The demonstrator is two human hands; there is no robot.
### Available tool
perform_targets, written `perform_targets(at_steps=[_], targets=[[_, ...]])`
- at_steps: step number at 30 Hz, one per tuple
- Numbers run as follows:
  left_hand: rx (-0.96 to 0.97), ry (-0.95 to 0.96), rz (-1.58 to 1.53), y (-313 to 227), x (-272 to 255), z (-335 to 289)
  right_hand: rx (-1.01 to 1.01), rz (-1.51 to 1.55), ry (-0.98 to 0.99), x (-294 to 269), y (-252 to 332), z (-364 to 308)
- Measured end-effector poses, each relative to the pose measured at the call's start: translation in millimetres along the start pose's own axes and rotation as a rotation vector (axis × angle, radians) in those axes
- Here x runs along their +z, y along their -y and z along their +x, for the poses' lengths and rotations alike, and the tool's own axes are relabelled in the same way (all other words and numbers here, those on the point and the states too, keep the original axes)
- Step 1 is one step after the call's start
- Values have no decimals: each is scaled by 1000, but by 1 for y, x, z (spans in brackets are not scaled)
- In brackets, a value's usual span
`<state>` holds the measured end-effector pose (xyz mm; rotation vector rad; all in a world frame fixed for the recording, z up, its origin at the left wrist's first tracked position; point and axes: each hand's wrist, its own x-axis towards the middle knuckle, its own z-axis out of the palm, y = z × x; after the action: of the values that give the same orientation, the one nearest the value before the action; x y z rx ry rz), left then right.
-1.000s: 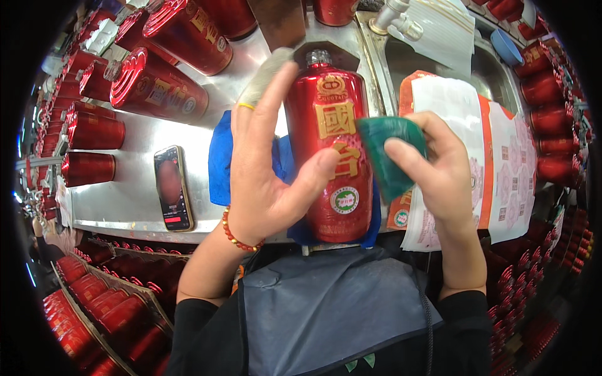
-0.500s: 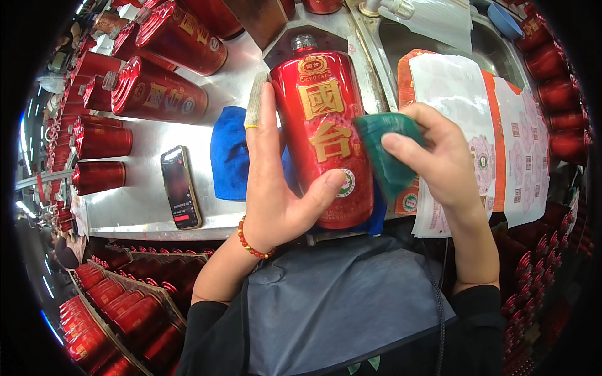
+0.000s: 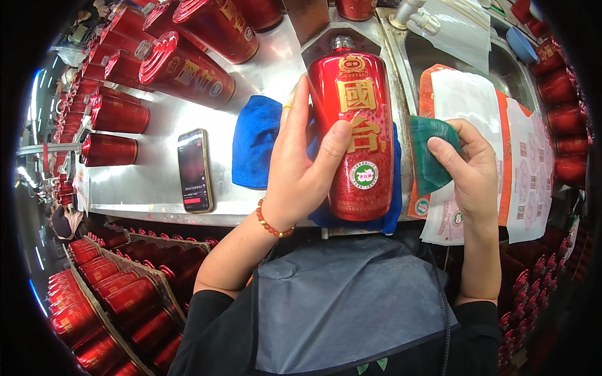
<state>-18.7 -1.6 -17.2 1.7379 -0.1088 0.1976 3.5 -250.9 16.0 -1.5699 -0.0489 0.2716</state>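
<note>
A red bottle (image 3: 360, 194) with raised gold characters and a round white-and-green sticker lies front side up, its clear neck pointing away from me. My left hand (image 3: 304, 169) rests along its left side, thumb over the front and fingers stretched up the edge; a yellow band circles one finger. Just right of the bottle, my right hand (image 3: 467, 160) pinches a flat, dark green scraper-like piece (image 3: 429, 150) between thumb and fingers. A small gap separates that piece from the bottle. Blue cloth (image 3: 257, 144) shows beside and beneath the bottle.
A phone (image 3: 195, 169) lies on the metal table (image 3: 150, 197) at left, near several red bottles (image 3: 188, 72). Sticker sheets (image 3: 527, 163) lie at right, partly over a sink (image 3: 439, 50) with a tap (image 3: 411, 15). Crates of red bottles (image 3: 119, 294) stand below left.
My right hand has drawn the green piece rightward off the bottle. My left thumb has moved up the front, uncovering the round sticker. The whole view has shifted somewhat.
</note>
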Motion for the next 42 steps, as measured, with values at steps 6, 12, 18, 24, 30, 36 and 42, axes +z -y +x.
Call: perform_targets(at_steps=[6, 12, 18, 24, 30, 36, 42], targets=[[-20, 28, -8, -1, -6, -8, -237, -117, -66, 10, 8, 1], [233, 336, 347, 6, -34, -36, -894, -846, 89, 14, 11, -19], [236, 255, 452, 10, -23, -42, -787, -847, 181, 8, 28, -40], [274, 180, 351, 16, -12, -39, -829, -826, 186, 16, 11, -47], [225, 96, 347, -8, -2, -42, -722, -887, -73, 33, 20, -50], [95, 80, 277, -13, 2, -49, -756, -794, 282, 42, 25, -61], [196, -20, 461, -17, 6, -49, -756, -945, 429, 58, 46, -59]])
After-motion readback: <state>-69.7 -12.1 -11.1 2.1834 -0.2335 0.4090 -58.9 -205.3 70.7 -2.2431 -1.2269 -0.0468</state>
